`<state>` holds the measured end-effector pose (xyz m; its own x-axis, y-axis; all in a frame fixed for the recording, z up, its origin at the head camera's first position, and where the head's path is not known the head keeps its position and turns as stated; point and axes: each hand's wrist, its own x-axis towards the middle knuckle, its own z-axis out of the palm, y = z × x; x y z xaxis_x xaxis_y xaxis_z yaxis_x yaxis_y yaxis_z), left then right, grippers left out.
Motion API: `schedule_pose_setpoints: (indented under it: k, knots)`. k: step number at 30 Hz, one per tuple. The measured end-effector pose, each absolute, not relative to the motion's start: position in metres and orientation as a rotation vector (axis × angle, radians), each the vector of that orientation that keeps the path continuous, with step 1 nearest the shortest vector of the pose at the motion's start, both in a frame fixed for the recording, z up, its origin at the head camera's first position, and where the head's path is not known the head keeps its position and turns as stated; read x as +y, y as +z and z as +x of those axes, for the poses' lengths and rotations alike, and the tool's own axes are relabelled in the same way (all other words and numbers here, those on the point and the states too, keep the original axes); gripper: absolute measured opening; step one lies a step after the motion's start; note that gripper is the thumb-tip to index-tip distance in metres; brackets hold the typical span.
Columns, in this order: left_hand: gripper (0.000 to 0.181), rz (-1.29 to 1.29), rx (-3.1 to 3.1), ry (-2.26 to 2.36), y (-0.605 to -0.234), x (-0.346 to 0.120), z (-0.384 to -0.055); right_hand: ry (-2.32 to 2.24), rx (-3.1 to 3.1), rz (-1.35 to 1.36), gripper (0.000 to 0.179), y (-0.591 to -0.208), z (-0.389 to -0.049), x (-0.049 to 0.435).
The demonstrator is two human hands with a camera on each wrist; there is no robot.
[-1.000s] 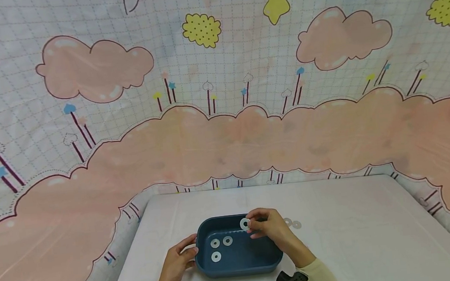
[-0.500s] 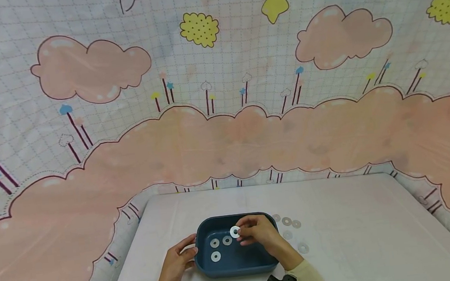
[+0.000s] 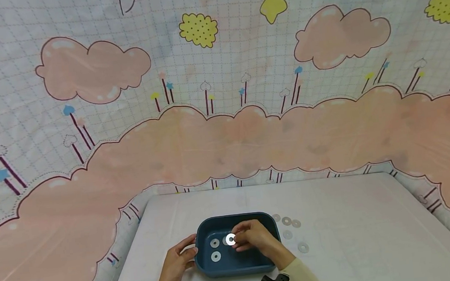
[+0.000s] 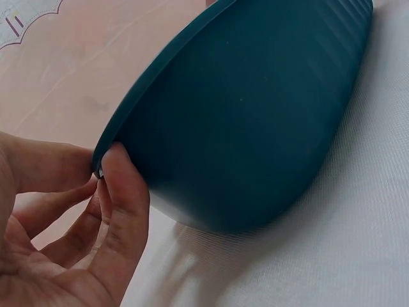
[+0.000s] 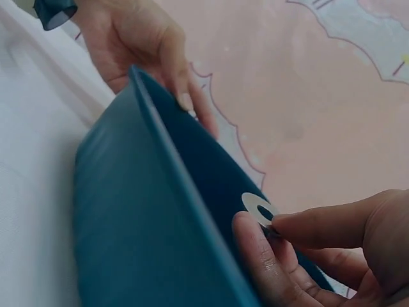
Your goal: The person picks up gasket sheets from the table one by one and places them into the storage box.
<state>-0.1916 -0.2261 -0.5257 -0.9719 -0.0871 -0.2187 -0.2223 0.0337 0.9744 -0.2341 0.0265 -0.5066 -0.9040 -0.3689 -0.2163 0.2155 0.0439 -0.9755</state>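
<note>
One blue rectangular tray (image 3: 237,272), long axis left-right; three flat washers (image 3: 213,258) inside, five outside. Right hand (image 3: 254,237) pinches another washer (image 3: 227,239), face toward head camera; left hand (image 3: 174,259) grips rim.

On the bench (image 3: 363,226) sits a tray (image 3: 245,264) — inner rings (image 3: 216,256) toward nine o'clock, outer rings (image 3: 286,221) about two to three.

Tray (image 3: 233,270) in all three views
</note>
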Motion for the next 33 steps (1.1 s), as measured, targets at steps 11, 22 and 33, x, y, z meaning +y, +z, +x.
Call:
schedule_pose_setpoints:
  k: [11,22,33]
  knots:
    - [0.046,-0.343,2.177,2.079,-0.528,-0.225,-0.189,-1.813,1.933,-0.104,0.018,-0.512,-0.231,0.019]
    - [0.045,-0.345,2.198,2.06,-0.528,-0.225,-0.189,-1.703,2.034,-0.078,0.017,-0.516,-0.229,0.016]
    - [0.045,-0.34,2.207,2.059,-0.528,-0.224,-0.185,-1.588,2.126,-0.069,0.014,-0.522,-0.228,0.012]
